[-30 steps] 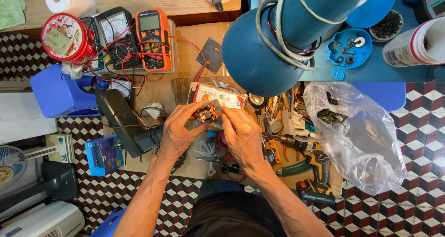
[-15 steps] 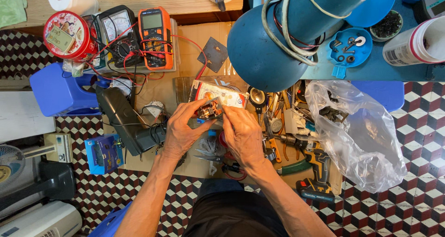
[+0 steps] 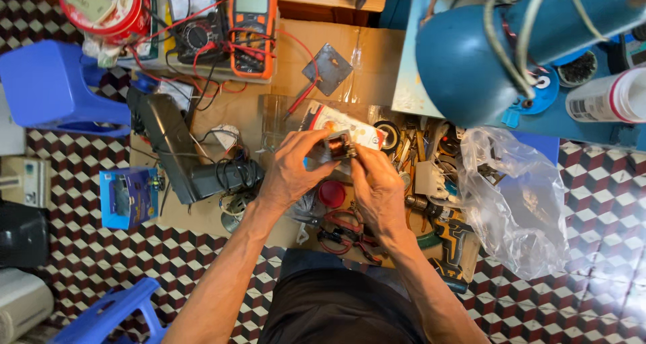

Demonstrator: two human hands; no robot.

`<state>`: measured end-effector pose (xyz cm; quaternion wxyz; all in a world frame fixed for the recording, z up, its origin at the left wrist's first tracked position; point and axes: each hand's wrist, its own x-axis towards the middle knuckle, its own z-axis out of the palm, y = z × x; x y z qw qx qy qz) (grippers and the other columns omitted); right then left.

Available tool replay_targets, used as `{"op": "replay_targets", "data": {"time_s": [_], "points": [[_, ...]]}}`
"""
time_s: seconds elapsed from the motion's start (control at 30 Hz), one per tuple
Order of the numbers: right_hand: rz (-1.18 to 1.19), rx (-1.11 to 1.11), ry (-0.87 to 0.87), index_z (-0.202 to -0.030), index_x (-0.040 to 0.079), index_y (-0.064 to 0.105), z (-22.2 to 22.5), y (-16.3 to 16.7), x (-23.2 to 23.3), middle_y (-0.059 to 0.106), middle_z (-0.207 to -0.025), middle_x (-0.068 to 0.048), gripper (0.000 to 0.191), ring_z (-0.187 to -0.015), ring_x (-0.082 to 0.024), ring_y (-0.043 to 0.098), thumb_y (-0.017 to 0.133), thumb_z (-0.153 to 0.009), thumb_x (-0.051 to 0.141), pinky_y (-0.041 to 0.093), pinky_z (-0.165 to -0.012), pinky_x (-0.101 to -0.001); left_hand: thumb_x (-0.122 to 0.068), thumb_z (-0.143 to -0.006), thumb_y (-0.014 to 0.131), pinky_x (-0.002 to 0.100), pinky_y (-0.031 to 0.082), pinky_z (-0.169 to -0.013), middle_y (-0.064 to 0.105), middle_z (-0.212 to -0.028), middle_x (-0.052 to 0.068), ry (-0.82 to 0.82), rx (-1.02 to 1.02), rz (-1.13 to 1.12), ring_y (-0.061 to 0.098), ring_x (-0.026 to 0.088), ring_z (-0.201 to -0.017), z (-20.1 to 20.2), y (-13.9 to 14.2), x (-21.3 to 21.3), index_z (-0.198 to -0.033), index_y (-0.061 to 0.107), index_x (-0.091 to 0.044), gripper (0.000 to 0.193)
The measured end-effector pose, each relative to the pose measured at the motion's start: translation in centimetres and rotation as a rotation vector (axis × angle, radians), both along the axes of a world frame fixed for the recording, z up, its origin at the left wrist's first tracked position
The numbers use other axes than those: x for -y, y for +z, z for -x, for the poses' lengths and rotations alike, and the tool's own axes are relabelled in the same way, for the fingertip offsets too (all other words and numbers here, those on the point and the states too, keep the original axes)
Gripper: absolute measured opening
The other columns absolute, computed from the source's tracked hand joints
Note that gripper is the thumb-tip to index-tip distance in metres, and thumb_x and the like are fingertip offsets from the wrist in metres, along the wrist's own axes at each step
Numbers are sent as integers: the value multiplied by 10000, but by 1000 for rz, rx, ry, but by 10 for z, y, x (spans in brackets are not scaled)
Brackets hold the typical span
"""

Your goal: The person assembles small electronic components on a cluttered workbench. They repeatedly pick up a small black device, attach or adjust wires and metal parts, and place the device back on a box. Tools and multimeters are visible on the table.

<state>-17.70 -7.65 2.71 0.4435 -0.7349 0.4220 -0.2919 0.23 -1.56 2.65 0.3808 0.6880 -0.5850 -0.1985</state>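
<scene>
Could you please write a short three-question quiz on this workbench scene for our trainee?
1. True or false: both the left hand and the right hand hold the small copper-wound part.
2. What colour is the case of the digital multimeter? A green, B orange, C white.
3. On which side of the hands does the clear plastic bag lie?

Key: 1 true; 2 B; 3 the right.
</scene>
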Motion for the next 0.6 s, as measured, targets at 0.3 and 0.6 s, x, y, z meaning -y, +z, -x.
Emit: {"op": "replay_targets", "data": {"time_s": [0.3,0.6], "points": [[-63,-158,-96,-1273,-18,664,-24,6,-11,708,-1108,-84,285,-976,-143,648,633,-1000,62,505,-836,-264,-195,-770,849,425,542,-965,681,-1201,131,84,-103,87,646,329,-1112,-17,-18,-7,-1262,632,-29,563],[-61,-233,-149,-1221,-14,699,-42,15,-27,684,-1046,-39,232,-951,-96,603,619,-1025,83,480,-853,-236,-196,-751,854,425,534,-956,673,-1159,107,95,-201,86,642,287,-1096,-20,-31,-6,-1233,602,-28,569]]}}
